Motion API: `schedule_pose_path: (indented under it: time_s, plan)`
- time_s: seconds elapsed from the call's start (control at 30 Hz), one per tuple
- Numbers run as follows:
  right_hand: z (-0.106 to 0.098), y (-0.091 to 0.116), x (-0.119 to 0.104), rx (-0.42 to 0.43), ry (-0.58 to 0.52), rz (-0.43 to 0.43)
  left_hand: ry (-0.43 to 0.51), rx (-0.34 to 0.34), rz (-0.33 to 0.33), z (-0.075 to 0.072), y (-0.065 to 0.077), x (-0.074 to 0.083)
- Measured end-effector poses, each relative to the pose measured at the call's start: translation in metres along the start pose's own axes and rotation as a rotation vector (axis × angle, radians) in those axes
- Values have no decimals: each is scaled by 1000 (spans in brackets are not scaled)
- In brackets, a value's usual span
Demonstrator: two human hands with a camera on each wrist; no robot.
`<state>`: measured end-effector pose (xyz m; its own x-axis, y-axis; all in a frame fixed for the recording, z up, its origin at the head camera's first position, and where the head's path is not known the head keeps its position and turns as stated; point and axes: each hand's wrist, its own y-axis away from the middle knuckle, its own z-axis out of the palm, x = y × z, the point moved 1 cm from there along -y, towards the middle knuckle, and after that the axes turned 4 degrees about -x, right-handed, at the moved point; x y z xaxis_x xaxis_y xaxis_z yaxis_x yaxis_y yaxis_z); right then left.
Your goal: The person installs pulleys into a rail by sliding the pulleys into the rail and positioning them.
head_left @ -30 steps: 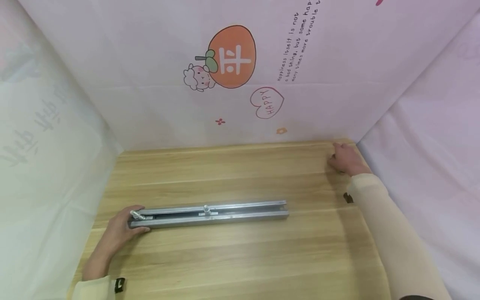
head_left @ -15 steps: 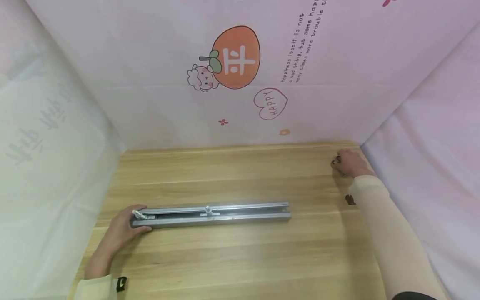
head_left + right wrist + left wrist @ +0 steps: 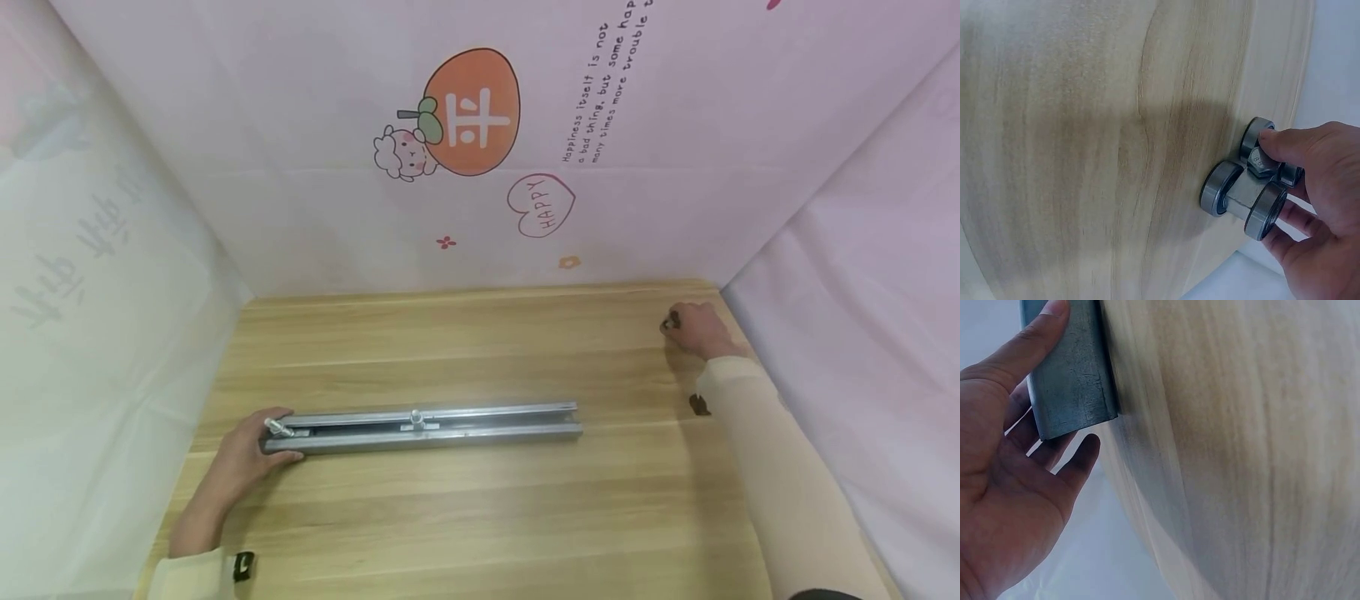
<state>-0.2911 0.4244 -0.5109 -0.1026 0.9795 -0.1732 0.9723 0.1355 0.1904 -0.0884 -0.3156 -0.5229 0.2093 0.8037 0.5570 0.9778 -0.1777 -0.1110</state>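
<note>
A long silver metal channel [image 3: 487,435] with an open slot along its top lies on the wooden table. Around its left end, my left hand [image 3: 243,458] holds on, thumb on the near side and fingers on the far side. The left wrist view shows that thumb against the grey channel side [image 3: 1075,375]. At the table's far right corner, my right hand [image 3: 701,329] pinches a roller trolley [image 3: 1247,189] with several bearing wheels and a hex bolt head. Its thumb presses near the bolt; some fingertips are hidden behind the trolley.
Two bolts stand up from the channel: a tilted bolt [image 3: 277,428] at the left end and another bolt [image 3: 417,419] near the middle. The wooden table [image 3: 450,517] meets a printed white cloth wall [image 3: 322,225] at the back, with cloth on both sides.
My right hand has drawn slightly back from the far right corner, and a dark part of the trolley now shows at its fingers. My left hand and the channel keep their places.
</note>
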Motion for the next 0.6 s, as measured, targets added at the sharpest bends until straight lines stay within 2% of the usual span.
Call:
schedule_pose_path:
  time_s: [0.37,0.6]
  plan:
    - [1,11,-8,35,-15,-81,10,11,14,0,0,0]
    - [4,22,-14,24,-36,-110,8,-17,-14,0,0,-1]
